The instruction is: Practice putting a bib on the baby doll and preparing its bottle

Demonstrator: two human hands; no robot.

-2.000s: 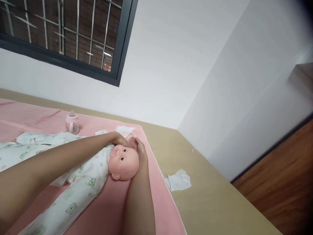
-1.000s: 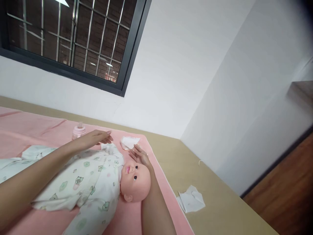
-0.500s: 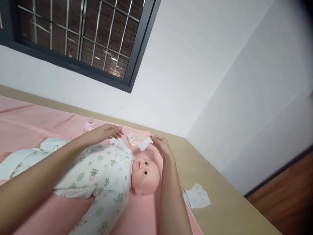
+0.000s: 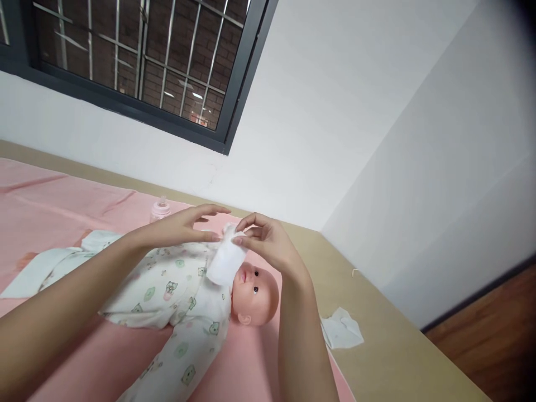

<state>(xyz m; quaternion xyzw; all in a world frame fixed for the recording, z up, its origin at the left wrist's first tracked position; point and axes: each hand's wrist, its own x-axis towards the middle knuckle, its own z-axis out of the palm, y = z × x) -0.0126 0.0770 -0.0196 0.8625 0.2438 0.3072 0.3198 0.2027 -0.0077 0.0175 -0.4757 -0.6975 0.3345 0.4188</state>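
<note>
A baby doll [image 4: 256, 293] in white printed clothes [image 4: 167, 285] lies face up on the pink sheet [image 4: 247, 363]. Above its shoulder and chin, my right hand [image 4: 266, 240] pinches a white wipe [image 4: 227, 259] near its upper edge, and the wipe hangs down toward the doll's chest. My left hand [image 4: 196, 226] is over the doll's far arm, fingers apart, with the thumb tip close to the wipe; whether it touches I cannot tell. The wipes packet is almost wholly hidden behind the wipe and my hands.
Behind my left wrist stands a pink-capped baby bottle [image 4: 160, 209]. A crumpled white wipe [image 4: 342, 328] lies on the tan surface [image 4: 377, 357] at the right. White walls and a barred window [image 4: 138, 61] bound the far side.
My right hand has drawn the wipe up and left, away from the packet, and more of it shows. My left hand has come closer to it with thumb and fingers spread.
</note>
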